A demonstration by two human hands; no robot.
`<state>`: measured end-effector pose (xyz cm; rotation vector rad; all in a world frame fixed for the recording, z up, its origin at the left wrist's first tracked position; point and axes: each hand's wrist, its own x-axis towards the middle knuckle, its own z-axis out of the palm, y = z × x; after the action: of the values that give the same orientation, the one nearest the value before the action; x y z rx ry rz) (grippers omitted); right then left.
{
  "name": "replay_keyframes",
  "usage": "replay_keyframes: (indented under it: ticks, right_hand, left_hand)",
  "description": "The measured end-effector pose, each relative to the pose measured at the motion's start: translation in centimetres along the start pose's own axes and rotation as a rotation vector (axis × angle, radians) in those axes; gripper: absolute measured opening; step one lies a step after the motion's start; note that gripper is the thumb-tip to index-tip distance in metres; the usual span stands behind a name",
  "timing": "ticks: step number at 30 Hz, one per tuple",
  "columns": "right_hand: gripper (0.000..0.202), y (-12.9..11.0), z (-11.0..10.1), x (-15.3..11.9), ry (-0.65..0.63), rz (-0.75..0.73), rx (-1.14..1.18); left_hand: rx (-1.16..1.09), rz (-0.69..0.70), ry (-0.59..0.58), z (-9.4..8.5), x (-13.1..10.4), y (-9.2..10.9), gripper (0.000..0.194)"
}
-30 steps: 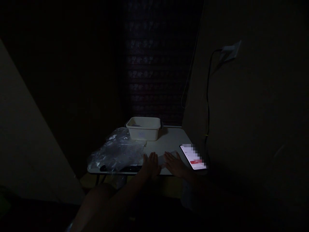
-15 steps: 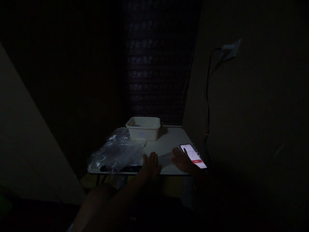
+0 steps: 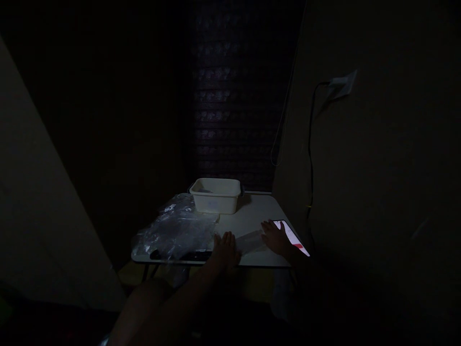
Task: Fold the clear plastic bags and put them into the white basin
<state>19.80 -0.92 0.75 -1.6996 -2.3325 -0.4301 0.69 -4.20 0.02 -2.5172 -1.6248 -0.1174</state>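
Note:
A flat, see-through plastic piece lies near the front edge of the small white table. My left hand rests at its left end, fingers stretched out, with nothing seen in its grasp. At the right end my right hand lies with fingers spread, partly over a lit phone. Crumpled clear plastic covers the left of the table, over a dark flat object at the front edge. The room is very dark, so fine detail is lost.
A white tub with something inside stands at the table's back. Behind hangs a dark blind with a looped cord. On the right wall a black cable runs down from an outlet. A knee shows below left.
My right hand has shifted slightly right, now covering more of the phone and uncovering more of the flat plastic piece. The whole view has tipped slightly, so things sit a little lower.

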Motion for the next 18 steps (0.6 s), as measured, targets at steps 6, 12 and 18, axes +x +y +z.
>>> replay_keyframes:
  ticks: [6, 12, 18]
  right_hand:
    - [0.021, -1.5, -2.8, 0.4, -0.126, -0.124, 0.11]
    - [0.025, -2.8, -2.4, -1.3, -0.169, -0.309, 0.244]
    - [0.047, -2.9, -1.9, -2.2, -0.168, -0.372, 0.245]
  left_hand:
    - [-0.125, -0.013, -0.031, -1.2, 0.7, -0.5, 0.032]
    - [-0.386, -0.14, -0.047, -1.7, 1.7, -1.6, 0.023]
    - [-0.438, -0.177, -0.05, -1.3, 2.3, -1.7, 0.024]
